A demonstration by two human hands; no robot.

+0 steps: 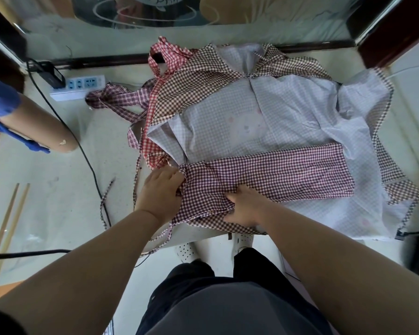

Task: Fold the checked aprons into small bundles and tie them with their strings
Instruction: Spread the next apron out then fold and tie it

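A maroon checked apron (271, 175), folded into a long strip, lies across the near part of a pile of aprons on the table (58, 194). My left hand (161, 192) grips the strip's left end, fingers curled into the cloth. My right hand (243, 205) pinches the cloth at the strip's near edge. Under it a brown checked apron (228, 68) lies spread with its pale inside up, and a red checked apron (155, 97) pokes out at the left. A tied maroon bundle (111, 96) lies further left. Loose strings (107, 201) trail over the table edge.
A white power strip (79, 87) with a black plug and cable (82, 151) sits at the back left. Another person's arm (34, 122) with a blue sleeve reaches in from the left. Wooden sticks (7, 221) lie at the left edge. My white shoes (186, 250) show below.
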